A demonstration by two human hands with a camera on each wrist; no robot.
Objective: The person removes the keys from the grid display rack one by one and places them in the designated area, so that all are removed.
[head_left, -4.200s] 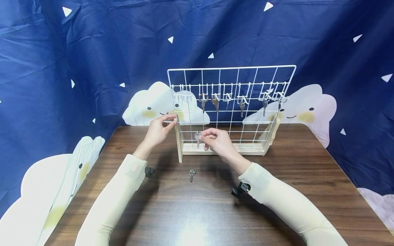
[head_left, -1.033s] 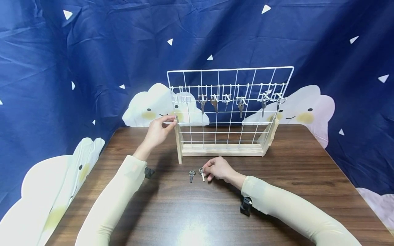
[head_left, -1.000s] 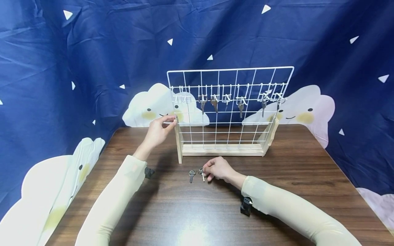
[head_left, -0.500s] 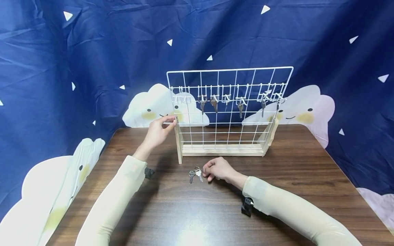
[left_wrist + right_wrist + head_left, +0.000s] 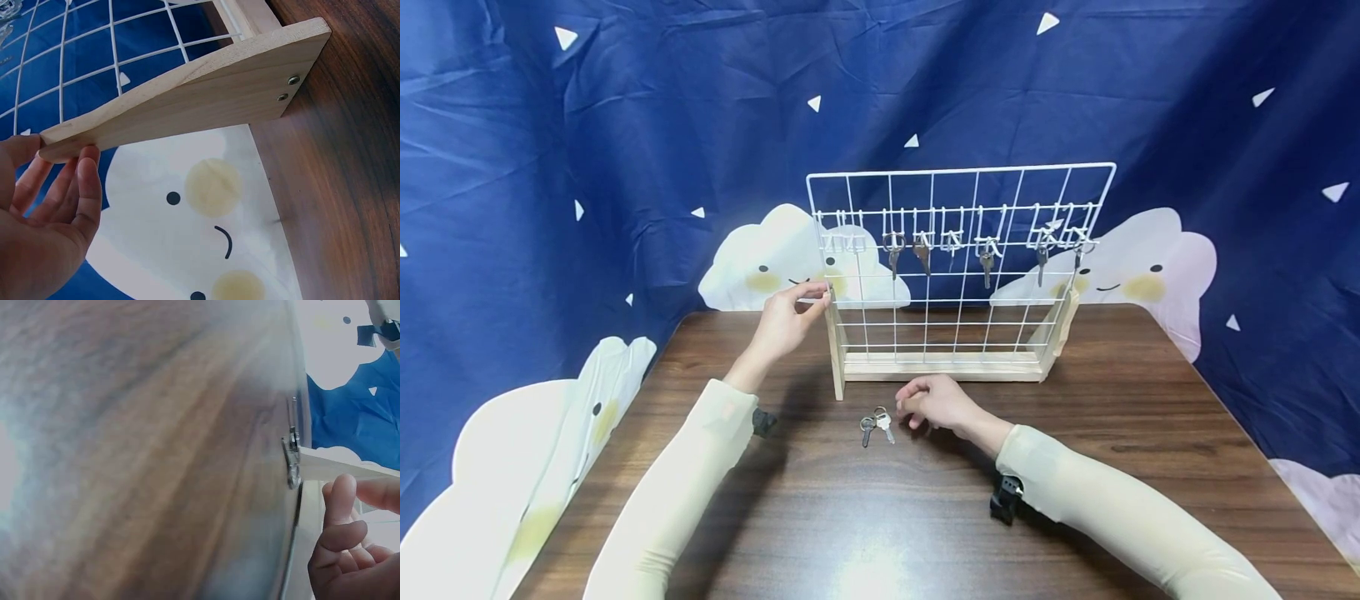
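Note:
My left hand [image 5: 784, 321] pinches the top end of the wooden side panel [image 5: 181, 94] of a white wire grid rack [image 5: 955, 167], thumb on one face and fingers on the other in the left wrist view. On the table just in front of the rack lie two keys side by side: a dark key [image 5: 867, 433] on a ring and a silver key [image 5: 885, 425] with its ring beside it. To the right of the silver key, apart from it, my right hand [image 5: 942, 403] hovers with loosely bent fingers and nothing between them.
Along the rack hang several white hooks, some bearing keys, among them a brown key [image 5: 922, 254] and a grey key [image 5: 987, 265]. Hooks at the far left [image 5: 844, 237] carry no keys. A blue curtain with white clouds [image 5: 805, 250] stands behind the brown wooden table [image 5: 1075, 433].
The right hand brought the silver key down from before the rack to the table beside the dark key, let go of it, and has drawn slightly back to the right. The left hand stays.

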